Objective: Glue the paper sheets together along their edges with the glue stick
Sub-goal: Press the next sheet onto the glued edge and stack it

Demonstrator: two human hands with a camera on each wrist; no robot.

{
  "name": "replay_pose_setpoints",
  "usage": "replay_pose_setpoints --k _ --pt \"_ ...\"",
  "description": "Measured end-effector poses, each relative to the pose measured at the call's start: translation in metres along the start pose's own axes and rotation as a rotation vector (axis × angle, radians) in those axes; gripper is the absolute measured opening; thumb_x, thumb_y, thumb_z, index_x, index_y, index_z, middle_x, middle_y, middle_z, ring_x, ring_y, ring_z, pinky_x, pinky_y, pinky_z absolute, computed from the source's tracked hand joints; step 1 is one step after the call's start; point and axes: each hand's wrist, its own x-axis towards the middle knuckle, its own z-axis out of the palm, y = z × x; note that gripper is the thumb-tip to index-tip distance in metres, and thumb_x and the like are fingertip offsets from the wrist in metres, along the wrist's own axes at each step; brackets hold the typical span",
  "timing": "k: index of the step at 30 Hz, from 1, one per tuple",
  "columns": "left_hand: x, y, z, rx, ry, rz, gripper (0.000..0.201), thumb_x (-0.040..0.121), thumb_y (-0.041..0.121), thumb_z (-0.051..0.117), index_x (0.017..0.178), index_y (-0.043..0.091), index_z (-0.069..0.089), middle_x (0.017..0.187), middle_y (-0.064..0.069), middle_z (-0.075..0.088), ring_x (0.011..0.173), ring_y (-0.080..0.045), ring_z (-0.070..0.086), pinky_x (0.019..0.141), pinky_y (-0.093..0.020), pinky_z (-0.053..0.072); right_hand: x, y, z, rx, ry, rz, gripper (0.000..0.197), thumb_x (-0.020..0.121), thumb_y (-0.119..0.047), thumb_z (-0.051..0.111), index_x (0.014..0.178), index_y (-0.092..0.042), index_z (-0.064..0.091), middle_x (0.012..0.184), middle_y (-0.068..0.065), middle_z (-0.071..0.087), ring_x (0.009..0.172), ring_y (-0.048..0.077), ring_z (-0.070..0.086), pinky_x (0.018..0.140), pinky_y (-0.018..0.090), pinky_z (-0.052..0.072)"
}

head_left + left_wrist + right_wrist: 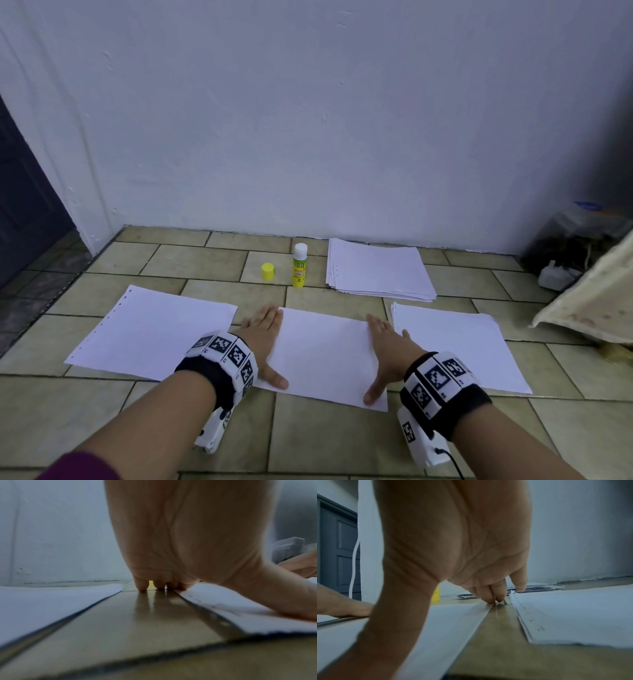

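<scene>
A white paper sheet (325,353) lies on the tiled floor between my hands. My left hand (263,339) rests flat at its left edge, fingers straight on the tile, thumb on the paper. Flat at the sheet's right edge lies my right hand (387,349), thumb on the sheet's near corner. In the wrist views the left fingertips (142,586) touch the tile and the right fingertips (491,599) touch the sheet's edge. Another sheet (150,332) lies to the left, and a thin pile of sheets (459,346) to the right. The uncapped glue stick (299,265) stands upright behind, its yellow cap (268,272) beside it.
A stack of white paper (378,269) lies near the wall at the back. A cream cloth-covered object (596,298) and a clear box with a white charger (561,274) sit at the right. A dark door (24,205) is at the left.
</scene>
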Motion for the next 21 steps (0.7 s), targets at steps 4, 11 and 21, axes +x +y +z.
replay_pose_setpoints --k 4,11,21 --pt "-0.001 0.003 -0.003 0.006 -0.023 -0.01 0.137 0.069 0.068 0.068 0.147 0.003 -0.025 0.156 -0.009 -0.029 0.145 -0.021 -0.024 0.12 -0.042 -0.002 -0.003 0.001 -0.001 0.021 0.023 -0.049 0.142 0.057 -0.045 0.087 0.151 -0.009 -0.012 0.159 0.007 0.014 0.146 0.02 0.016 0.118 0.045 -0.006" --pt "-0.004 0.003 -0.003 -0.01 -0.003 -0.002 0.135 0.071 0.066 0.069 0.147 0.002 -0.023 0.156 -0.009 -0.027 0.145 -0.02 -0.022 0.121 -0.041 -0.001 -0.02 0.021 -0.017 0.685 0.034 -0.138 0.12 0.067 -0.035 0.085 0.152 -0.031 0.0 0.147 -0.004 0.034 0.13 0.018 0.042 0.102 0.028 0.041" --pt "-0.002 -0.001 -0.007 -0.005 -0.07 0.017 0.155 0.04 0.092 0.041 0.144 0.001 -0.027 0.153 -0.012 -0.033 0.144 -0.023 -0.025 0.12 -0.042 -0.003 -0.013 0.014 0.009 0.758 0.207 -0.113 0.039 0.07 -0.012 0.081 0.098 -0.035 0.067 0.118 -0.003 0.059 0.108 0.016 0.054 0.095 0.032 0.051"
